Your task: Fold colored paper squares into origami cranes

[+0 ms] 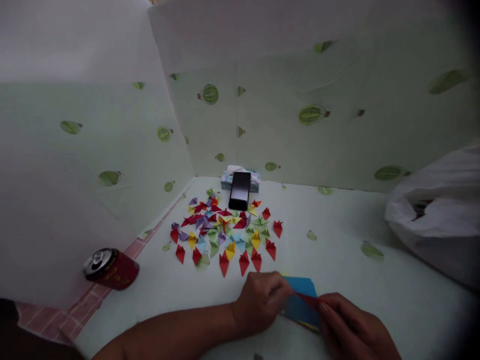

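Observation:
A narrow folded piece of red paper [308, 299] stretches between my two hands. My left hand [262, 302] is closed, its fingers pinching the left end of the paper. On the other side, my right hand [350, 325] pinches the right end between thumb and fingers. Beneath the red piece lies a stack of square paper [302, 285] with a blue sheet on top and yellow edges showing. Beyond my left hand, many small folded paper birds [224, 263] in red, yellow, green, blue and purple are spread over the table.
A red drink can [112, 270] stands at the left by the table's edge. At the back, a black phone [240, 191] leans against a tissue box [255, 181]. A white plastic bag [431, 200] sits at the right. Balloon-patterned walls [262, 115] close off the left and back.

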A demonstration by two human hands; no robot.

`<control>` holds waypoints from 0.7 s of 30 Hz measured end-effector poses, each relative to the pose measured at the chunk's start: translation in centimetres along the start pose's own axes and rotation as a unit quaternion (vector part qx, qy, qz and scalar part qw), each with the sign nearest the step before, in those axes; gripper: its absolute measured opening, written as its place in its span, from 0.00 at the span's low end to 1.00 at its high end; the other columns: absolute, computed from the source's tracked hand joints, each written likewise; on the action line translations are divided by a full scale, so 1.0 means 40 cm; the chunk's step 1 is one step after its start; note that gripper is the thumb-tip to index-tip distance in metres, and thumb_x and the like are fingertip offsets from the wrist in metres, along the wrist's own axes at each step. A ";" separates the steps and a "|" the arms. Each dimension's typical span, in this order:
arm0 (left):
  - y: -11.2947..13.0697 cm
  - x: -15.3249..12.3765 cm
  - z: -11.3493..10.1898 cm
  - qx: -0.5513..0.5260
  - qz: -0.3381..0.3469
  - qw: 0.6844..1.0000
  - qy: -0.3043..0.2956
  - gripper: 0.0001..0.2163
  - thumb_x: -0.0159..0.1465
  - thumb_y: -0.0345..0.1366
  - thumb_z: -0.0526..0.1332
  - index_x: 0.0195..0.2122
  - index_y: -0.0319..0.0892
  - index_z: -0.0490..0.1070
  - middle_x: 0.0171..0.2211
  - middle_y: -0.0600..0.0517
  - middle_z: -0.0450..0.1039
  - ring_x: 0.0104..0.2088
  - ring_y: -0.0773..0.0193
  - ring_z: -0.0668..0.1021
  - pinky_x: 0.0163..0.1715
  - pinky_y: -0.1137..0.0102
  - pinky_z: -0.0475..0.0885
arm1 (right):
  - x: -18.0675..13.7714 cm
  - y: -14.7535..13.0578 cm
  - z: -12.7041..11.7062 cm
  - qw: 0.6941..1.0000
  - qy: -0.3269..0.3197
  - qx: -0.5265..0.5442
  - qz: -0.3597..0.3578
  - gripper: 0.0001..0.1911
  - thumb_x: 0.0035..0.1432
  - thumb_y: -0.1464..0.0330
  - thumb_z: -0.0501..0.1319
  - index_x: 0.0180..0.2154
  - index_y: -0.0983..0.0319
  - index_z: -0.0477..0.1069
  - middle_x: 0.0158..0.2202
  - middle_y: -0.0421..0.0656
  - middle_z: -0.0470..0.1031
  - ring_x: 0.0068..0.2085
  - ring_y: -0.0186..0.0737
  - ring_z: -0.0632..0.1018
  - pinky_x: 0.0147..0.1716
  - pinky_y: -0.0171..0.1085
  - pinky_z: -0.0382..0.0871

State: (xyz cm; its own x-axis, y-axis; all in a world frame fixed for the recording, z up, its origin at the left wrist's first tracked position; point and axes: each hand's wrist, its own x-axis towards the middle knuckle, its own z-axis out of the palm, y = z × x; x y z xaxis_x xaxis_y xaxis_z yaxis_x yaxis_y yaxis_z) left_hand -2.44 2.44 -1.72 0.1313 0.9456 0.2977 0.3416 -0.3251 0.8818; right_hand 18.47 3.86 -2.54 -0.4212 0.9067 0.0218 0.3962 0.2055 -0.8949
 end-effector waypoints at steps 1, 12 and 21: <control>0.005 0.003 -0.004 -0.011 -0.020 0.999 0.027 0.17 0.67 0.43 0.55 0.27 0.38 0.73 0.19 0.54 0.68 0.20 0.70 0.68 0.23 0.76 0.64 | 0.000 -0.005 0.001 0.999 0.030 0.009 0.016 0.19 0.64 0.54 0.55 0.30 0.59 0.73 0.18 0.38 0.70 0.18 0.34 0.70 0.20 0.30 0.66; 0.120 -0.023 -0.026 -0.100 0.042 0.992 0.071 0.19 0.68 0.47 0.56 0.28 0.37 0.74 0.17 0.55 0.65 0.19 0.71 0.68 0.23 0.75 0.65 | 0.021 -0.022 0.011 0.987 0.148 -0.032 -0.043 0.19 0.63 0.55 0.56 0.29 0.60 0.73 0.19 0.39 0.70 0.20 0.36 0.69 0.23 0.33 0.63; 0.290 -0.035 -0.072 -0.118 0.183 0.973 0.082 0.14 0.68 0.39 0.58 0.29 0.38 0.72 0.16 0.57 0.64 0.18 0.74 0.67 0.21 0.76 0.64 | 0.029 -0.018 0.003 0.982 0.173 -0.045 -0.061 0.18 0.63 0.56 0.55 0.30 0.61 0.72 0.19 0.38 0.70 0.22 0.36 0.71 0.24 0.33 0.66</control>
State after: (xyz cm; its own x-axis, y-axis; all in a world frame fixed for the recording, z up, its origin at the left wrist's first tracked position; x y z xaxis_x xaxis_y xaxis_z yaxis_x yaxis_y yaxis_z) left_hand -1.36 -2.63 9.17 0.0470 0.7635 0.6441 0.0745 -0.6457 0.7600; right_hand 17.59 4.70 -1.95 -0.1744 0.9409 0.2903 0.4370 0.3381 -0.8335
